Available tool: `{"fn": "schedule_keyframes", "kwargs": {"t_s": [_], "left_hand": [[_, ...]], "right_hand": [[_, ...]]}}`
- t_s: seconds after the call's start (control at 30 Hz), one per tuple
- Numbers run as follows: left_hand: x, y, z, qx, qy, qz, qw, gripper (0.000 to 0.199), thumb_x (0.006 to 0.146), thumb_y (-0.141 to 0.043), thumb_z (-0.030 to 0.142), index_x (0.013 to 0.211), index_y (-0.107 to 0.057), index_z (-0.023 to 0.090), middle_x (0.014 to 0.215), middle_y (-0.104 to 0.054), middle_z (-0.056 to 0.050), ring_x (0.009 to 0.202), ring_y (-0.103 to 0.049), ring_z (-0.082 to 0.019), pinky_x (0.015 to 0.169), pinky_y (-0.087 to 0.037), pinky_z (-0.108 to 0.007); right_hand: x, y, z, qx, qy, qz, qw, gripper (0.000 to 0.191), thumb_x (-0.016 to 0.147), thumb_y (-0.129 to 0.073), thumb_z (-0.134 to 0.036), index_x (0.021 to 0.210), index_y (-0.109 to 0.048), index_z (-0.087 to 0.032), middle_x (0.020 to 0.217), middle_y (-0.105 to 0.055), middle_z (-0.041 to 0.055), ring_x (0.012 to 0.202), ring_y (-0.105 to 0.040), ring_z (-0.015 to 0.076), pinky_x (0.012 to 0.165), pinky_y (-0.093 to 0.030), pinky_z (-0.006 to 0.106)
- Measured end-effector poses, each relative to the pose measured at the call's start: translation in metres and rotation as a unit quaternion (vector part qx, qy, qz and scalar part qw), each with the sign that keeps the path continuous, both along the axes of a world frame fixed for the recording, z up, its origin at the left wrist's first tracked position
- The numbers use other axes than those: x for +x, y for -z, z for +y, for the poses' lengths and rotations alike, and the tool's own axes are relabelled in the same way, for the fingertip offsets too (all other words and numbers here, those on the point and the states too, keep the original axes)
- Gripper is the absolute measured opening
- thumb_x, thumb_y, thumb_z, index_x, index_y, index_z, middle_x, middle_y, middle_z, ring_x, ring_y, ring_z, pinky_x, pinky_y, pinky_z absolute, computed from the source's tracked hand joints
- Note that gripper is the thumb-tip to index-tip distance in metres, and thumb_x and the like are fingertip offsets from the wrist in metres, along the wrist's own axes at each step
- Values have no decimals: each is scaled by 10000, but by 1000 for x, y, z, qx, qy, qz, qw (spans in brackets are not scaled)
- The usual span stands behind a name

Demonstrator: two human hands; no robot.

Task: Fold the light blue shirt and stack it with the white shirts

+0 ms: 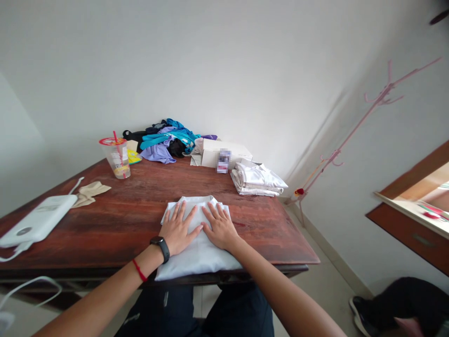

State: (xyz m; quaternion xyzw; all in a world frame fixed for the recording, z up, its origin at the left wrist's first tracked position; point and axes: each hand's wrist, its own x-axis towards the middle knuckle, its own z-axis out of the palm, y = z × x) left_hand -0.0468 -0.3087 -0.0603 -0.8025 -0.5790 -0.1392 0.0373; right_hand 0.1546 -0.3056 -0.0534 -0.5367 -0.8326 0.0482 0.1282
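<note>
A folded white shirt (198, 262) lies at the front edge of the wooden table, its collar end pointing away from me. Flat on its left half rests my left hand (178, 229), fingers spread, a dark watch on the wrist. My right hand (219, 227) presses on the right half, also with fingers spread. The thumbs nearly meet over the middle of the shirt. Neither hand grips anything. Behind and to the right is a stack of folded white clothes (257, 180).
On the dark red table (140, 224) stand a plastic cup with a straw (119, 161), a white power bank (40, 220) and a beige cloth (91, 193). At the back are a pile of coloured clothes (168, 140) and a white box (210, 154). A pink coat rack (354, 135) leans rightward.
</note>
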Motion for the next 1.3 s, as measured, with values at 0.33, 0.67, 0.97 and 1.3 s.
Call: {"fn": "schedule_keyframes", "kwargs": {"t_s": [0.33, 0.67, 0.97, 1.3], "left_hand": [[-9, -11, 65, -73, 43, 5, 996, 692, 996, -398, 641, 1596, -317, 307, 1680, -167, -148, 1544, -157, -388, 1147, -136, -736], [-24, -38, 128, 24, 29, -25, 999, 419, 951, -563, 429, 1279, -662, 189, 1489, -518, -155, 1335, -525, -317, 1080, -443, -430], [-61, -45, 135, -78, -82, -102, 988, 450, 844, -573, 629, 921, -663, 194, 985, -721, -124, 952, -683, -312, 826, -515, -379], [-74, -41, 149, -160, -51, -249, 954, 569, 729, -676, 665, 1027, -692, 180, 977, -757, -106, 922, -700, -289, 822, -503, -348]], "right_hand": [[-13, -1, 44, -22, 53, 16, 998, 638, 1034, -349, -549, 1607, -285, -275, 1688, -208, 53, 1544, -154, 375, 1214, -175, 552], [13, -16, 104, 17, 99, 112, 989, 483, 983, -500, -408, 1414, -559, -199, 1580, -415, 135, 1453, -371, 332, 1159, -324, 494], [69, 1, 125, -18, 180, 275, 944, 368, 882, -642, -410, 1127, -713, -145, 1075, -723, 113, 907, -672, 230, 856, -508, 341], [77, 2, 129, -93, 166, 362, 913, 302, 813, -679, -454, 892, -728, -166, 802, -699, 41, 766, -622, 204, 680, -433, 287]]}}
